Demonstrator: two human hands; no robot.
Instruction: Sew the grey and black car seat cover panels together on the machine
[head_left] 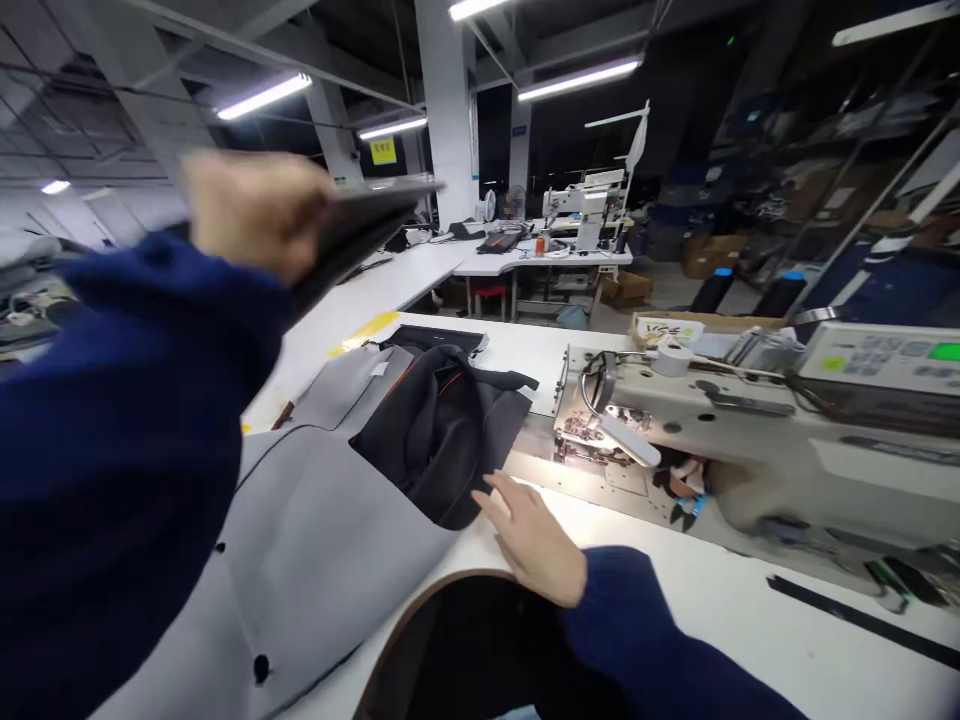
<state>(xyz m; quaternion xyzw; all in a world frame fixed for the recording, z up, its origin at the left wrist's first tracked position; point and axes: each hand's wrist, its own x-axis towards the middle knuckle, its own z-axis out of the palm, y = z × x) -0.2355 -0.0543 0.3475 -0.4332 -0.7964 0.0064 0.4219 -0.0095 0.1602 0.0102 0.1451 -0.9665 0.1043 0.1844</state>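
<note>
Raised at the upper left, my left hand [259,212] is closed around a dark, flat piece [360,225], blurred by motion; its kind is unclear. My right hand [534,535] rests low on the white table [660,590], fingers spread, the tips close to the edge of a black fabric piece [450,430]. That black piece lies bunched, with orange stitching on it. Under and beside it spreads a large grey fabric panel [322,540] with small dark holes. A sewing machine [720,420] stands to the right of the cloth, its lamp lit over the needle area.
Scissors [688,510] with blue on them lie by the machine. A black strip [862,620] is on the table at right. Behind the machine are a cardboard tray [712,322] and black thread cones [776,295]. The table has a curved cutout [405,625] in front of me.
</note>
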